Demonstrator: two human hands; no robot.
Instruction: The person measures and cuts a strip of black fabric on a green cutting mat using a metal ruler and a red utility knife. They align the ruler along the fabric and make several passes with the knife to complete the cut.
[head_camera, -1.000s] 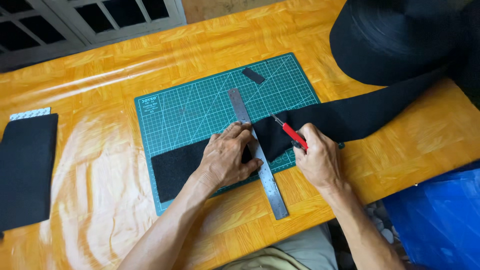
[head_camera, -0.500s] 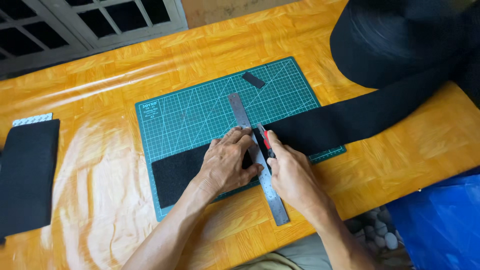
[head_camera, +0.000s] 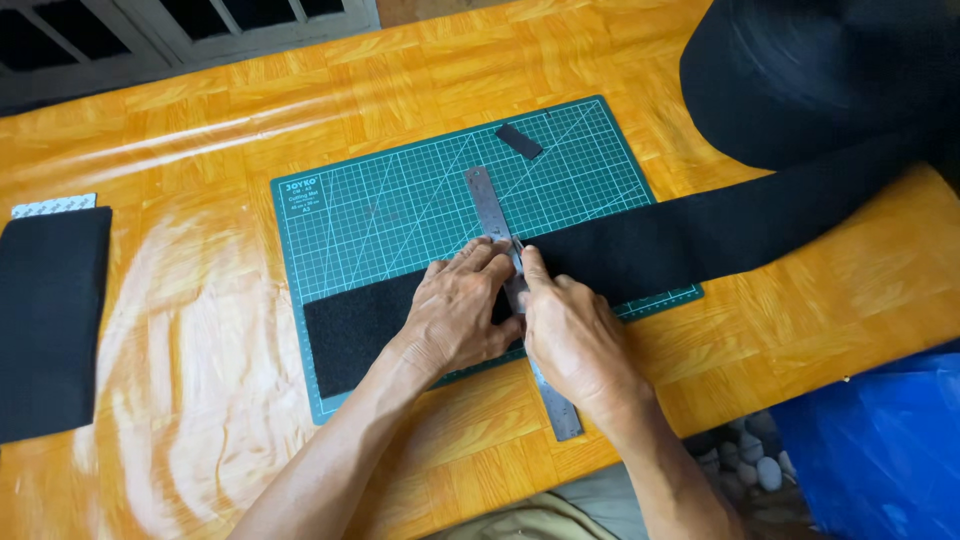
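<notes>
A long black fabric strip (head_camera: 720, 230) lies across a green cutting mat (head_camera: 400, 200) on an orange table. A steel ruler (head_camera: 487, 205) crosses the strip. My left hand (head_camera: 462, 310) presses flat on the ruler and strip. My right hand (head_camera: 570, 335) sits against the ruler's right edge, fingers closed around a cutter that is almost wholly hidden under the hand. The strip runs up to a big black roll (head_camera: 820, 70) at the top right.
A small black scrap (head_camera: 518, 141) lies on the mat's far edge. A cut black piece (head_camera: 45, 320) and a white strip (head_camera: 55, 205) lie at the left. A blue bag (head_camera: 880, 440) sits below the table at the right.
My right hand with the red cutter moved left from the strip's right side to the ruler's edge, beside my left hand. The left hand stayed on the ruler.
</notes>
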